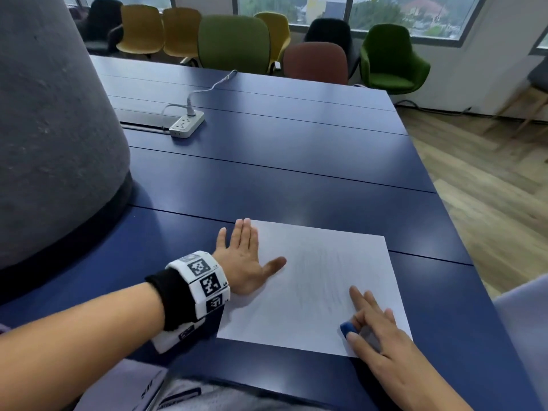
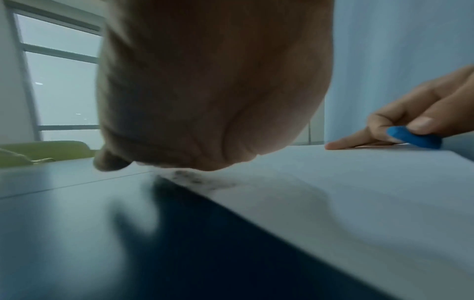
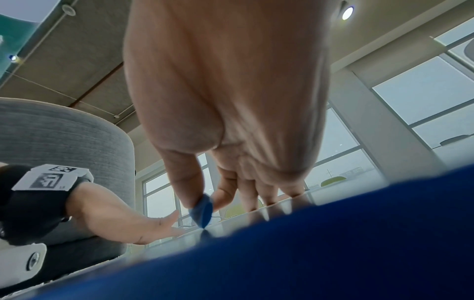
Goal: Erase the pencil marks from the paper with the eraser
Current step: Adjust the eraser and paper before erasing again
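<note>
A white sheet of paper [image 1: 314,286] with faint grey pencil marks lies on the blue table [image 1: 267,161] near its front edge. My left hand [image 1: 246,256] lies flat on the sheet's left edge, fingers straight, thumb spread onto the paper. My right hand [image 1: 373,324] pinches a small blue eraser [image 1: 346,329] between thumb and a finger at the paper's near right corner, other fingers stretched out over the sheet. The eraser [image 2: 415,138] shows again in the left wrist view, and in the right wrist view the eraser [image 3: 201,210] has its tip touching the surface. Dark eraser crumbs [image 2: 200,179] lie by the left hand [image 2: 205,85].
A big grey round pillar [image 1: 50,129] stands at the table's left. A white power strip [image 1: 187,123] with its cable lies further back. Several coloured chairs [image 1: 234,43] line the far side. The table's right edge [image 1: 439,185] drops to wooden floor.
</note>
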`<state>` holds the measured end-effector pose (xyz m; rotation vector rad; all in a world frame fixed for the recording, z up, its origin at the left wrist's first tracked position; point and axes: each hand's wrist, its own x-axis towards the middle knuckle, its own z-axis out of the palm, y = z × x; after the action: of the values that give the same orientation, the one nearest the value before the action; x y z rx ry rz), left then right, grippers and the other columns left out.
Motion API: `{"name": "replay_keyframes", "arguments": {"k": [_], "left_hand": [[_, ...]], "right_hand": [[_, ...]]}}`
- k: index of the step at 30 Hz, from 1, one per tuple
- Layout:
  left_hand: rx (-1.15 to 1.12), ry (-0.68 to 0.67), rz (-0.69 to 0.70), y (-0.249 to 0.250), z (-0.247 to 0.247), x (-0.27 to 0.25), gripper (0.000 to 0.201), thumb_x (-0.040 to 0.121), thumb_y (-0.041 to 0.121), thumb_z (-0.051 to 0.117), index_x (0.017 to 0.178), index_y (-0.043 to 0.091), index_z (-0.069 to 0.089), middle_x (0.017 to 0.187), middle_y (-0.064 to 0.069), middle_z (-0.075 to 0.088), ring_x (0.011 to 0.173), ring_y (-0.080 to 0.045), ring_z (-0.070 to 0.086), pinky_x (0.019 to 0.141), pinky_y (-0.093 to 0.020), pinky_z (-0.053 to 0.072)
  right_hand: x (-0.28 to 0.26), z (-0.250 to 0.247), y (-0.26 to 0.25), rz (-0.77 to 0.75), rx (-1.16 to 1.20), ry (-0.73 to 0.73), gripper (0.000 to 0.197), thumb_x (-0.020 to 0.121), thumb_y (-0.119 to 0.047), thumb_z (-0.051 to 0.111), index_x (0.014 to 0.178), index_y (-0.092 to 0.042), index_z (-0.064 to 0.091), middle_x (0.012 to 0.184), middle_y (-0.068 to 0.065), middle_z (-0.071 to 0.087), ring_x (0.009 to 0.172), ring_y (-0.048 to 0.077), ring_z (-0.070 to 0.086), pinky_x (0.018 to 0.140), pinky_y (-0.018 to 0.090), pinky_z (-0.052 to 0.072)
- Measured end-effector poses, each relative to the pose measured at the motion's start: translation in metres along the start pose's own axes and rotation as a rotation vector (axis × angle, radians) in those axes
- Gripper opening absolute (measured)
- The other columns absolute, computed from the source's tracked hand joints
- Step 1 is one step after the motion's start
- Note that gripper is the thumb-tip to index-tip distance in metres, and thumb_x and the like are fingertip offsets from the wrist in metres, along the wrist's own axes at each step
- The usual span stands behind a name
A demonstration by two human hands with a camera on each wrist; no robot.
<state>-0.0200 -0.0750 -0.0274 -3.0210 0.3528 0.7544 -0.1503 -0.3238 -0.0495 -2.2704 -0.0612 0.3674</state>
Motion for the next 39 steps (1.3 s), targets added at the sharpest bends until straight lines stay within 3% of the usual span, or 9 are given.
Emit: {"name": "replay_keyframes", "arguments": {"k": [6, 9, 15, 17, 21, 27, 33, 37, 39], "left_hand": [[0.184, -0.033, 0.526, 0.042, 0.029, -0.027, 0.103, 0.069, 0.083, -0.013, 0.149, 0.020, -0.026, 0.152, -0.001, -0.039, 0.137, -0.015, -0.040, 0.116, -0.045, -0.018], [0.198, -0.026, 0.501, 0.023, 0.030, -0.031, 0.102, 0.065, 0.078, -0.017, 0.148, 0.018, -0.028, 0.152, -0.002, -0.039, 0.138, -0.015, -0.038, 0.117, -0.045, -0.017], [0.150, 0.005, 0.151, -0.026, 0.008, -0.017, 0.136, 0.036, 0.084, -0.042, 0.147, 0.008, -0.026, 0.155, -0.008, -0.033, 0.136, -0.015, -0.036, 0.117, -0.044, -0.016], [0.215, 0.023, 0.270, -0.024, 0.009, -0.023, 0.124, 0.047, 0.082, -0.041, 0.147, 0.011, -0.027, 0.154, -0.009, -0.035, 0.136, -0.019, -0.039, 0.117, -0.045, -0.016], [0.257, -0.077, 0.617, -0.005, 0.028, -0.054, 0.079, 0.086, 0.073, -0.003, 0.147, 0.031, -0.030, 0.150, 0.004, -0.042, 0.135, -0.011, -0.043, 0.112, -0.042, -0.027], [0.226, -0.043, 0.221, -0.047, 0.019, -0.042, 0.113, 0.050, 0.083, -0.037, 0.141, 0.016, -0.035, 0.152, -0.003, -0.039, 0.135, -0.017, -0.042, 0.115, -0.045, -0.021], [0.249, -0.081, 0.569, -0.025, 0.032, -0.070, 0.080, 0.086, 0.075, -0.001, 0.146, 0.032, -0.030, 0.150, 0.005, -0.043, 0.135, -0.013, -0.044, 0.112, -0.045, -0.027], [0.344, -0.038, 0.242, -0.035, 0.019, -0.054, 0.108, 0.060, 0.079, -0.033, 0.145, 0.014, -0.029, 0.154, -0.007, -0.036, 0.138, -0.021, -0.038, 0.117, -0.047, -0.016], [0.338, -0.046, 0.178, -0.036, 0.004, -0.044, 0.103, 0.076, 0.079, -0.013, 0.149, 0.007, -0.023, 0.154, -0.010, -0.034, 0.141, -0.023, -0.034, 0.119, -0.046, -0.011]], "right_hand": [[0.002, -0.003, 0.000, 0.004, 0.007, 0.015, 0.062, 0.099, -0.022, 0.048, 0.147, -0.040, 0.011, 0.119, -0.039, 0.036, 0.131, -0.027, -0.007, 0.099, -0.007, -0.009], [0.002, -0.001, 0.000, 0.011, 0.018, 0.022, 0.062, 0.100, -0.023, 0.047, 0.148, -0.039, 0.011, 0.118, -0.036, 0.038, 0.137, -0.022, -0.004, 0.099, -0.007, -0.009], [0.001, 0.001, 0.000, 0.014, 0.017, 0.028, 0.062, 0.101, -0.024, 0.044, 0.152, -0.035, 0.011, 0.113, -0.021, 0.052, 0.129, -0.031, -0.010, 0.100, -0.005, -0.013], [0.001, 0.001, 0.000, 0.017, 0.015, 0.036, 0.061, 0.101, -0.025, 0.044, 0.153, -0.034, 0.014, 0.116, -0.023, 0.050, 0.130, -0.030, -0.009, 0.100, -0.005, -0.012], [0.002, 0.001, -0.002, 0.013, 0.002, 0.042, 0.062, 0.101, -0.026, 0.043, 0.152, -0.037, 0.009, 0.115, -0.031, 0.042, 0.129, -0.030, -0.010, 0.099, -0.006, -0.012], [0.000, 0.000, -0.001, 0.011, 0.008, 0.046, 0.061, 0.100, -0.026, 0.043, 0.153, -0.034, 0.013, 0.117, -0.026, 0.050, 0.128, -0.031, -0.009, 0.100, -0.006, -0.012], [0.001, -0.001, -0.002, 0.009, 0.012, 0.042, 0.061, 0.101, -0.024, 0.044, 0.153, -0.030, 0.012, 0.115, -0.026, 0.050, 0.127, -0.032, -0.010, 0.100, -0.006, -0.012], [0.000, -0.002, -0.003, 0.000, -0.027, 0.024, 0.057, 0.100, -0.025, 0.044, 0.152, -0.028, 0.021, 0.118, -0.038, 0.042, 0.129, -0.031, -0.010, 0.101, -0.005, -0.013], [0.000, -0.002, -0.004, -0.003, -0.043, 0.015, 0.054, 0.100, -0.026, 0.045, 0.150, -0.025, 0.026, 0.124, -0.035, 0.043, 0.129, -0.031, -0.010, 0.102, -0.004, -0.013]]}}
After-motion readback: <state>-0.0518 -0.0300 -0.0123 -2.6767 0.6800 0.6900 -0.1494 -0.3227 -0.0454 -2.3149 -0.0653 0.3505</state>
